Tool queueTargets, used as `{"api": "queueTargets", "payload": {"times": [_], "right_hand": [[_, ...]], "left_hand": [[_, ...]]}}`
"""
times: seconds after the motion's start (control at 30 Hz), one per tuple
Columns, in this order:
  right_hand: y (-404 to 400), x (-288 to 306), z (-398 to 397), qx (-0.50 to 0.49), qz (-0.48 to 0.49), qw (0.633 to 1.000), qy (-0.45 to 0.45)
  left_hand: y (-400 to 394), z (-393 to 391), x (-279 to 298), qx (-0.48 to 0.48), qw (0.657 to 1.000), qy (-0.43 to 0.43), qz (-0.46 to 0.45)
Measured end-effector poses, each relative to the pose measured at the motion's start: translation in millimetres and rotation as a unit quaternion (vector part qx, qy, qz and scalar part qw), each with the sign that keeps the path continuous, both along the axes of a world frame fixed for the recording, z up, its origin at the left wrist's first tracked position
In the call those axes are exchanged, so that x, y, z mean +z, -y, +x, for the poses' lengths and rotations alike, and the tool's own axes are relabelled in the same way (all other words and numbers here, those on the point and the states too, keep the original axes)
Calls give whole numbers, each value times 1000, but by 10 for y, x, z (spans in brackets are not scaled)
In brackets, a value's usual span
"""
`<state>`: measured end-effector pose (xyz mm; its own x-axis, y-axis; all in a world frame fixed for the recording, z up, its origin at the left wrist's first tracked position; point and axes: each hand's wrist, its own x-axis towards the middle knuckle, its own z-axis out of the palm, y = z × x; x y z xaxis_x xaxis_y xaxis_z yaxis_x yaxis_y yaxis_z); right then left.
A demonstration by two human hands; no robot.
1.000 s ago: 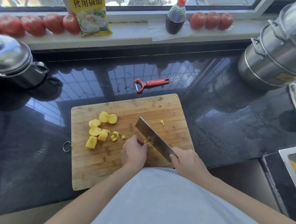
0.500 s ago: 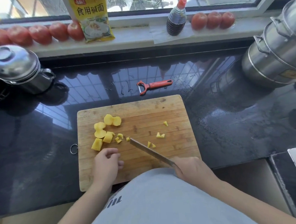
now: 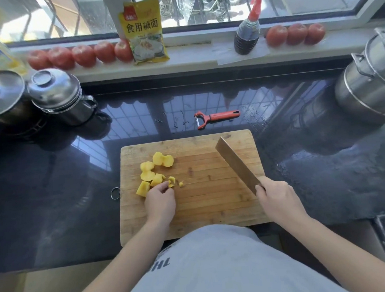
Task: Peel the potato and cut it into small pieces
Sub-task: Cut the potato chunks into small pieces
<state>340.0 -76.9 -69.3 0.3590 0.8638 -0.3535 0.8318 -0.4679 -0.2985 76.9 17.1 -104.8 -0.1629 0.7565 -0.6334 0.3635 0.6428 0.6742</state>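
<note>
Potato: fully peeled, yellow flesh only, lying as several large chunks plus a few small bits on the left half of the board; left hand is at the near edge of the pile, fingertips curled among the small bits, though whether it actually pinches one cannot be told. Peeler lies idle on the counter beyond the board, so peeling is judged complete. Right hand grips the knife, blade raised over the right side of the board and clear of the potato; the big chunks remain to be cut small, so cutting is judged roughly half done.
</note>
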Motion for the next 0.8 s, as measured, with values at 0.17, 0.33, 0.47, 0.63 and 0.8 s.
{"api": "queueTargets", "payload": {"times": [0.17,0.33,0.47,0.63,0.8], "right_hand": [[89,46,-163,-16,-1,998,-56],[148,46,-285,-23,-1,996,-88],[151,110,-327,-22,-10,994,-102],[77,108,-525,86,-62,986,-130],[32,-52,-746,123,-76,983,-116]], "left_hand": [[-61,183,25,-19,1000,-18,9],[-150,383,57,-108,993,34,-35],[-365,356,72,-75,980,152,-108],[-392,-124,289,-14,998,60,-20],[-158,-532,471,-53,990,-100,88]]}}
